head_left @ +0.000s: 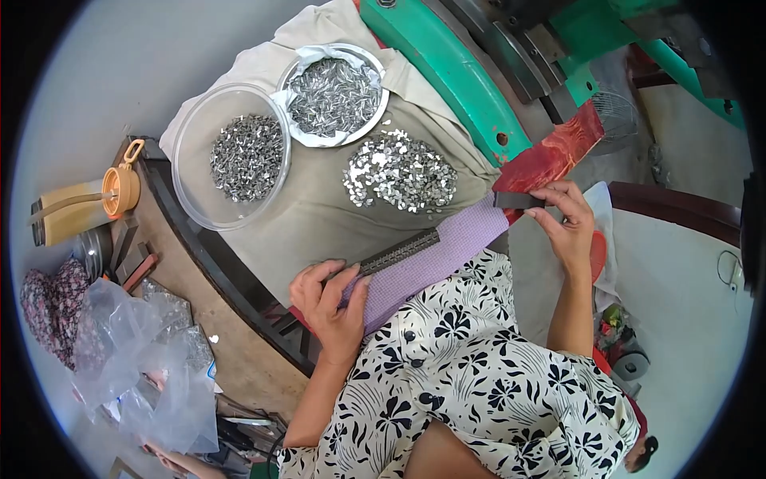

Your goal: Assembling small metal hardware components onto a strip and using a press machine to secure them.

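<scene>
My left hand [331,307] is closed round the near end of a long dark bar [401,250] with a row of notches or small parts along it. The bar lies along a purple cloth-covered board [463,243] that slants across in front of my body. Out at the board's far right end, my right hand [568,223] pinches a small dark rectangular block [517,200] between thumb and fingers. The block rests over where the purple cloth meets a red patterned strip [554,148]. Beyond the board lies a loose pile of small shiny metal pieces [399,172].
A clear plastic tub [182,172] of short metal pieces and a metal bowl [375,120] of thin pins stand on the beige cloth [319,180]. A green machine [455,68] rises at the far right. Plastic bags [132,327] and an orange-lidded bottle [120,191] sit at left.
</scene>
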{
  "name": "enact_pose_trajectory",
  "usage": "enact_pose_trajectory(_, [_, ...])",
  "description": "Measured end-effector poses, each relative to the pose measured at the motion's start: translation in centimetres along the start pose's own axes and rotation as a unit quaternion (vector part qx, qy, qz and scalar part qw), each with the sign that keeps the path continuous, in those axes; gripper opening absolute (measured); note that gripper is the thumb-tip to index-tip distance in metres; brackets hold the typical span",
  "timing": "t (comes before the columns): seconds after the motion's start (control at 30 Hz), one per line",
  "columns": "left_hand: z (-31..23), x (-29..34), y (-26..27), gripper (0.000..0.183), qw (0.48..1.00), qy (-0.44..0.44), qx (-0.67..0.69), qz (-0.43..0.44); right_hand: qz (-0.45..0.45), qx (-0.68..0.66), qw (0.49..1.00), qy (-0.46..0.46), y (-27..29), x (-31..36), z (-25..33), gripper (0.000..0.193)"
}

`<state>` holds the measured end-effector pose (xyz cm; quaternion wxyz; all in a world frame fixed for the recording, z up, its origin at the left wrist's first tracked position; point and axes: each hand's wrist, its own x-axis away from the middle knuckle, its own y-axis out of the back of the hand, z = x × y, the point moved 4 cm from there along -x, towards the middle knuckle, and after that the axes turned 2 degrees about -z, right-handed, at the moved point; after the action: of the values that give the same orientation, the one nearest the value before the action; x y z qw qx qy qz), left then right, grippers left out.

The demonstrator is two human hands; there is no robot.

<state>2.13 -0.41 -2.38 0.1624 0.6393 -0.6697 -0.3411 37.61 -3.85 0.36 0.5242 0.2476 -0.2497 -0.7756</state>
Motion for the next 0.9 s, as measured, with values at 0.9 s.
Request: enact_pose_trajectory(0.9, [-1.6, -1.6, 0.6, 0.012, 0.992, 0.101, -0.015, 0.069, 0.200, 0.023, 0.953, 0.227, -10.6, -0.7, 10.6, 0.027])
